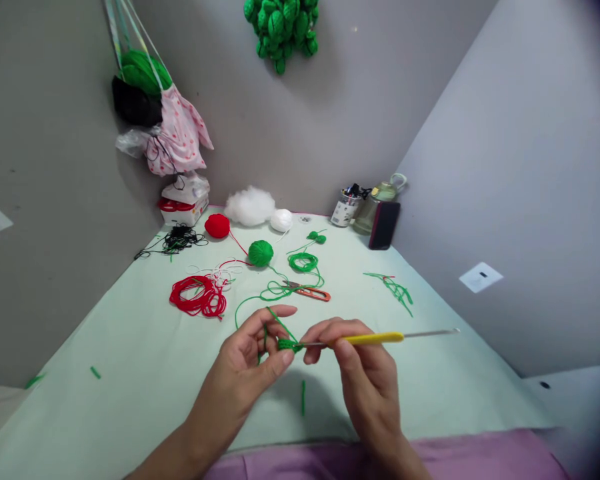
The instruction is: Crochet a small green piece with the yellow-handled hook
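Head: L hand grip clamped on green crochet, R hand grip on yellow hook, both nr table's front edge.

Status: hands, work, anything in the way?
Left hand pinching green crochet piece; green yarn over index finger. Right hand gripping yellow-handled crochet hook, one end at the piece. Orange-handled snips beyond, touching neither hand.

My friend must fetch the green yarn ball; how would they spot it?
On the pale table, look beyond the left hand. The green yarn ball sits between the red ball and a loose green coil. Unlike the coil, it's compact and round.
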Motion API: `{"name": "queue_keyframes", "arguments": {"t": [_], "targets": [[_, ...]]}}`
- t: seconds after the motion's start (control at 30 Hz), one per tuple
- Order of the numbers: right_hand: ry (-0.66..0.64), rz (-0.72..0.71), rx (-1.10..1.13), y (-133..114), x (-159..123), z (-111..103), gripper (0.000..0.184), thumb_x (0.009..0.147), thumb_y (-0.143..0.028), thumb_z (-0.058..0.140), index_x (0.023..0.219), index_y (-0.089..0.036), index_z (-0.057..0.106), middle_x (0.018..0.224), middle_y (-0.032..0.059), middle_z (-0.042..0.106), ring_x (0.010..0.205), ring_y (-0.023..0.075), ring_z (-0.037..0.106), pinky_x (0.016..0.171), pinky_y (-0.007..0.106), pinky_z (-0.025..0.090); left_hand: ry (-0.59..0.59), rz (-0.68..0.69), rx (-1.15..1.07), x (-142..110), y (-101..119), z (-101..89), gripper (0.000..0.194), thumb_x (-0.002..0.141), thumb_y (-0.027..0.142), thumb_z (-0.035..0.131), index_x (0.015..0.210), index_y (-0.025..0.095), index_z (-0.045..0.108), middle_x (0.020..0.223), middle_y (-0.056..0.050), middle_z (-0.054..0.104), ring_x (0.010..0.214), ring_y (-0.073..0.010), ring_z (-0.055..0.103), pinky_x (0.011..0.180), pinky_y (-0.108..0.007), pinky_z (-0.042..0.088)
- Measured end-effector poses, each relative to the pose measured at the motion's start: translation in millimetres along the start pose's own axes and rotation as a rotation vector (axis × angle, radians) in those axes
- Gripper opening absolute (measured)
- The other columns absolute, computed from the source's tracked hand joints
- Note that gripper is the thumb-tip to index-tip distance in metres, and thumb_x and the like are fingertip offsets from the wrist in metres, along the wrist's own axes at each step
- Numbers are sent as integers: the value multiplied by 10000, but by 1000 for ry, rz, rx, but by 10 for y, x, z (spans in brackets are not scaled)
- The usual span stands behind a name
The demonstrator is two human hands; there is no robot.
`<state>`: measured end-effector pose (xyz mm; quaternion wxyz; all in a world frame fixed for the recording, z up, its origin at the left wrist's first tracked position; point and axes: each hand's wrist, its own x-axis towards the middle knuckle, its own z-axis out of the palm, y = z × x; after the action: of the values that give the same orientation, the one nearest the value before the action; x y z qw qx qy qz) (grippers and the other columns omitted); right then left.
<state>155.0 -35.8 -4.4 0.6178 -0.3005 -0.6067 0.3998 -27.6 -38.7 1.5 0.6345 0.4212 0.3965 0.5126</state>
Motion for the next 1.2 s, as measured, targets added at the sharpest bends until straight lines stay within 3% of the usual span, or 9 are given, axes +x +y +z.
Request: {"name": "queue_keyframes", "arguments": {"t": [0.27, 0.43, 0.5, 0.6, 0.73, 0.83, 0.97, 1.07, 1.2], "targets": [[-101, -318, -411, -13, -32, -32, 247, 1088, -118, 506, 1154, -241, 711, 958, 60, 783, 909, 191, 771, 782, 309, 650, 61, 57, 82, -8, -38, 32, 365, 865, 295, 880, 1222, 299, 807, 899, 16, 638, 764, -139, 556, 788, -265, 496], [-122, -537, -844, 71, -106, -22, 367, 1021, -75, 623, 1296, -278, 755, 1082, 85, 796, 948, 213, 784, 787, 313, 664, 85, -10, -156, 6, -74, 80, 593, 794, 343, 959, 1352, 289, 763, 908, 13, 647, 724, -107, 541, 685, -212, 472], [-74, -531, -758, 89, -125, -10, 376, 1019, -67, 624, 1313, -260, 756, 1106, 103, 794, 1012, 235, 773, 831, 344, 662, 18, -145, -313, 19, -45, 88, 638, 778, 338, 972, 1373, 256, 758, 818, 40, 607, 584, -51, 418, 584, -183, 397], [32, -339, -418, 73, -87, 14, 303, 1061, -96, 565, 1222, -253, 769, 995, 69, 785, 894, 197, 735, 766, 324, 637, -28, -237, -426, 45, 18, 78, 543, 784, 294, 969, 1293, 199, 805, 727, 73, 544, 505, -1, 245, 542, -165, 331], [90, -134, -89, 26, 23, 63, 224, 1096, -214, 574, 1063, -268, 789, 881, 29, 747, 773, 161, 680, 697, 291, 601, -5, -138, -386, 45, 43, 91, 476, 782, 279, 971, 1239, 247, 839, 863, 10, 645, 646, -51, 472, 609, -165, 393], [36, -146, -169, 34, 40, 96, 214, 1081, -187, 598, 1072, -263, 797, 948, 46, 785, 871, 176, 727, 748, 298, 618, 24, -78, -304, 27, 12, 127, 452, 799, 314, 964, 1234, 270, 847, 907, -11, 684, 768, -99, 552, 726, -192, 468], [-35, -365, -540, 98, -58, 99, 336, 1012, -39, 631, 1232, -242, 783, 1044, 74, 799, 937, 187, 759, 787, 297, 633, 117, -59, -260, 33, -37, 147, 525, 774, 338, 983, 1270, 258, 830, 877, 2, 673, 682, -84, 488, 555, -172, 365], [-28, -530, -740, 112, -111, 82, 415, 973, -16, 670, 1309, -232, 781, 1117, 110, 799, 999, 229, 768, 790, 327, 640, 56, -148, -381, 66, -44, 119, 522, 766, 341, 988, 1249, 214, 833, 756, 39, 610, 561, -37, 393, 518, -166, 310], [64, -281, -422, 43, -52, 56, 300, 1019, -68, 633, 1151, -271, 809, 951, 51, 789, 844, 187, 727, 711, 309, 608, -48, -248, -509, 108, -6, 57, 384, 777, 297, 981, 1126, 180, 872, 641, 99, 506, 472, 14, 236, 608, -176, 411]]}}
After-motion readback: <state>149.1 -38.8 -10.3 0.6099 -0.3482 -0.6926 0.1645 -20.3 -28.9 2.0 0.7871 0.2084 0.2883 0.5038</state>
